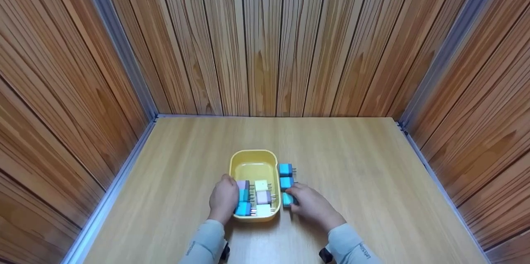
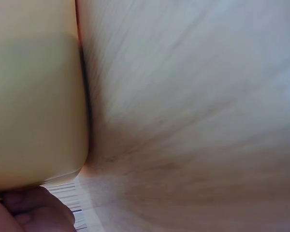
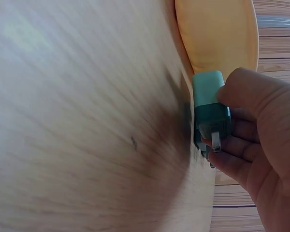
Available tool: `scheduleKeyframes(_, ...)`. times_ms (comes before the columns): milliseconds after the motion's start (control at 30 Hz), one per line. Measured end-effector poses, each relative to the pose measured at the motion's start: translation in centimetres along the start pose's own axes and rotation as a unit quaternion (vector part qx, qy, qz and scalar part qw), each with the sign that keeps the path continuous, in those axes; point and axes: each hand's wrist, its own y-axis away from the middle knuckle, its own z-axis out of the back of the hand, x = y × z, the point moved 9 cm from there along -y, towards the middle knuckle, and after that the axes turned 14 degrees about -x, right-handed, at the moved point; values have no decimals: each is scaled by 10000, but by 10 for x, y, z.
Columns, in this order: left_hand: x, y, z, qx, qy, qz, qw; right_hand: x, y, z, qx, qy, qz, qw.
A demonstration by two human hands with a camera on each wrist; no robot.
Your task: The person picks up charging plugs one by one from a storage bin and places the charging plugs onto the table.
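A yellow plastic bin (image 1: 253, 170) sits on the table, with several two-tone plug chargers (image 1: 263, 197) in two columns in its near half. My left hand (image 1: 224, 198) grips the bin's left wall at the rim; its curled fingers (image 2: 41, 212) show beside the wall in the left wrist view. Just outside the bin's right wall, my right hand (image 1: 313, 207) pinches a teal plug charger (image 3: 209, 92), thumb on its light green face and fingers round the far side, metal prongs pointing out. Beyond it, two blue plug chargers (image 1: 286, 169) line up along the same wall.
The light wood tabletop (image 1: 348, 152) lies under everything. Wood-panelled walls (image 1: 265, 40) with metal corner strips (image 1: 451, 48) enclose it at the back and both sides.
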Motion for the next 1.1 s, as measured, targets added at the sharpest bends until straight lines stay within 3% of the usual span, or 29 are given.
scheduleKeyframes(467,1,0,0,47,103,184,9998,-5,0,-5,191,-307,-247,9990)
scheduleKeyframes(667,-1,0,2,-135,-89,-109,9998,-2,-1,-5,98,-199,52,9997)
scheduleKeyframes(1100,0,0,0,-75,36,-14,10000,-3,-1,-6,20,-354,97,9993)
